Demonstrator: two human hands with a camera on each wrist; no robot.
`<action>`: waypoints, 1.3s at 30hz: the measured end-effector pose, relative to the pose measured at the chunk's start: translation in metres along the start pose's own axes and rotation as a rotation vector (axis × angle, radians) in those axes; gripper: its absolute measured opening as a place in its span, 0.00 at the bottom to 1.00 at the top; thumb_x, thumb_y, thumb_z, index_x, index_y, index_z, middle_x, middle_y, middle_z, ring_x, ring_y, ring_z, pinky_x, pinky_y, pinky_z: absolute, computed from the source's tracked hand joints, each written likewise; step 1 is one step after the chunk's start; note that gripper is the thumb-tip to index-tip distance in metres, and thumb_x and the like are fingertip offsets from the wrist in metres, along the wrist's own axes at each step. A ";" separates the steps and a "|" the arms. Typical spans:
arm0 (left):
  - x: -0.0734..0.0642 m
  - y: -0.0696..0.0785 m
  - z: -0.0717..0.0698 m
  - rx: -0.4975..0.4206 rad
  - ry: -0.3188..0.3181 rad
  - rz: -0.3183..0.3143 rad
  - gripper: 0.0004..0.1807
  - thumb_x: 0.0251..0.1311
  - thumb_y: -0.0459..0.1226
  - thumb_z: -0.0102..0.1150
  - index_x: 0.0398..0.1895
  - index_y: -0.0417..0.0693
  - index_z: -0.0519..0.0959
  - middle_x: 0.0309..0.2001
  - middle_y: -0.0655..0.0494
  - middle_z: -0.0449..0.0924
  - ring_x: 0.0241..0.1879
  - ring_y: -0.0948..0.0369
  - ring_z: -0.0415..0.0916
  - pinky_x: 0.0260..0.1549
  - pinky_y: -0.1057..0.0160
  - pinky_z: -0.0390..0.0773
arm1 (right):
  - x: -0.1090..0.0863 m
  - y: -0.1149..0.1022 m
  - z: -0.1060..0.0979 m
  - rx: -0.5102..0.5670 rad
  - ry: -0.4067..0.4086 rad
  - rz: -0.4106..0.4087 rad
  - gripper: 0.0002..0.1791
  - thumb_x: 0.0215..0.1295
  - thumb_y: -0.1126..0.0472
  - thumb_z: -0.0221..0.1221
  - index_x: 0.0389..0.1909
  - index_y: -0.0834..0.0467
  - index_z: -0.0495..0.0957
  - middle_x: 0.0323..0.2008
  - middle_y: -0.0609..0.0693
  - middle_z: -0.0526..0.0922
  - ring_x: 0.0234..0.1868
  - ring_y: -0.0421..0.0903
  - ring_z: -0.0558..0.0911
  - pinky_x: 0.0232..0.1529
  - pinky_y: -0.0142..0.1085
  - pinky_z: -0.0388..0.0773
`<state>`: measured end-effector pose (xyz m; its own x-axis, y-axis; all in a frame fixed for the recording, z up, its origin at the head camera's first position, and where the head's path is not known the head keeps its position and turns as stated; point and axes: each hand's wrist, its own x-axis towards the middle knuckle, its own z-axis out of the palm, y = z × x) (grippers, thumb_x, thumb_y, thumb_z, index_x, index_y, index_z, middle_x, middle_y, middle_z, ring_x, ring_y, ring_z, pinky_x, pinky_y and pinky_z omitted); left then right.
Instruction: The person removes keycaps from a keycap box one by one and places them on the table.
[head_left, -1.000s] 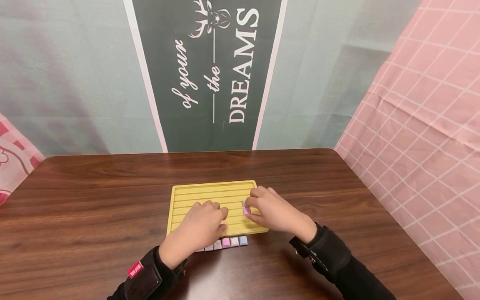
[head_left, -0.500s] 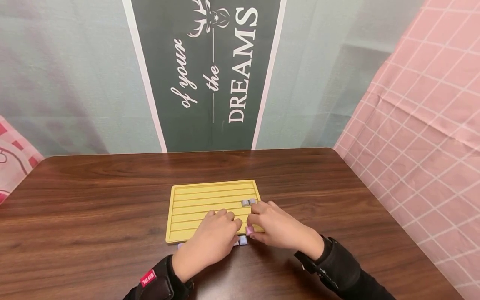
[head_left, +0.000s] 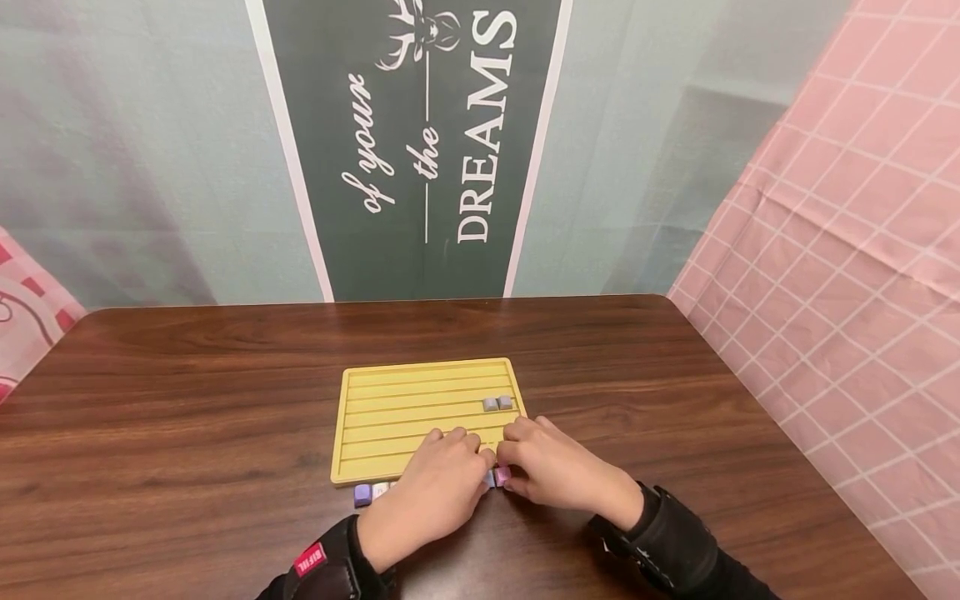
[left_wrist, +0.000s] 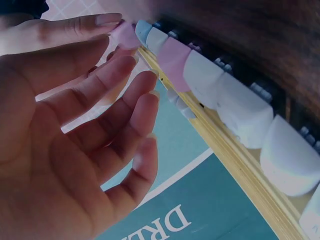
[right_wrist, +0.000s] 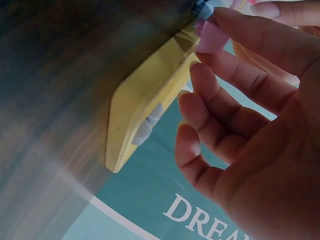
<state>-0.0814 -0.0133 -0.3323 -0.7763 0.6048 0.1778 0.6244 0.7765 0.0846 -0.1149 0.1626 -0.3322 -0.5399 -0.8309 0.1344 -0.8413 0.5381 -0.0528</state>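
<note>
A pink keycap (head_left: 502,476) is pinched between the thumb and index finger of my right hand (head_left: 558,467), at the right end of a row of keycaps lying along the tray's near edge. Beside it sits a light blue keycap (left_wrist: 143,31). My left hand (head_left: 438,492) hovers over the row, hiding its middle in the head view. Its thumb and index fingertips come close to the pink keycap, the other fingers loosely bent. In the left wrist view, white keycaps (left_wrist: 245,110) and another pink keycap (left_wrist: 173,62) continue the row. A purple keycap (head_left: 363,495) marks its left end.
The yellow grooved tray (head_left: 405,408) lies just beyond the row on the brown wooden table (head_left: 225,433). Two grey keycaps (head_left: 497,403) sit in a groove at its right side. A printed cloth (head_left: 427,167) hangs behind the table, a pink checked cloth (head_left: 862,250) at right.
My right hand has brought the pink keycap from over the tray down to the right end of the row. The left hand has shifted right and nearer, uncovering the purple keycap.
</note>
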 end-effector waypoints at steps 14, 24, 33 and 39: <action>0.000 -0.004 0.001 -0.004 0.004 -0.010 0.06 0.49 0.40 0.64 0.28 0.50 0.79 0.24 0.58 0.72 0.29 0.60 0.71 0.24 0.63 0.62 | 0.001 0.001 0.006 0.001 0.002 0.022 0.11 0.44 0.60 0.67 0.19 0.50 0.71 0.21 0.38 0.63 0.29 0.38 0.69 0.30 0.31 0.61; 0.002 -0.008 -0.001 -0.012 -0.024 -0.020 0.06 0.51 0.40 0.63 0.28 0.49 0.78 0.23 0.59 0.70 0.27 0.60 0.69 0.23 0.65 0.60 | 0.000 0.003 0.004 0.001 -0.035 0.045 0.12 0.46 0.58 0.67 0.20 0.51 0.71 0.21 0.39 0.62 0.28 0.38 0.68 0.29 0.31 0.59; 0.004 -0.020 -0.010 -0.015 0.019 -0.076 0.07 0.49 0.39 0.64 0.25 0.46 0.76 0.21 0.56 0.70 0.25 0.57 0.71 0.21 0.62 0.65 | 0.003 0.012 -0.006 0.102 -0.053 0.111 0.08 0.53 0.56 0.64 0.26 0.54 0.75 0.23 0.42 0.69 0.28 0.37 0.65 0.33 0.33 0.61; 0.011 -0.028 -0.011 -0.020 0.031 -0.120 0.07 0.48 0.38 0.65 0.24 0.45 0.76 0.20 0.55 0.70 0.25 0.56 0.71 0.21 0.60 0.66 | 0.006 0.022 -0.010 0.201 -0.051 0.195 0.05 0.55 0.59 0.63 0.27 0.56 0.77 0.23 0.42 0.70 0.28 0.38 0.67 0.33 0.35 0.63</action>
<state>-0.1063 -0.0304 -0.3219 -0.8426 0.5018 0.1953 0.5291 0.8390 0.1269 -0.1365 0.1709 -0.3225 -0.6884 -0.7234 0.0528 -0.7075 0.6536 -0.2686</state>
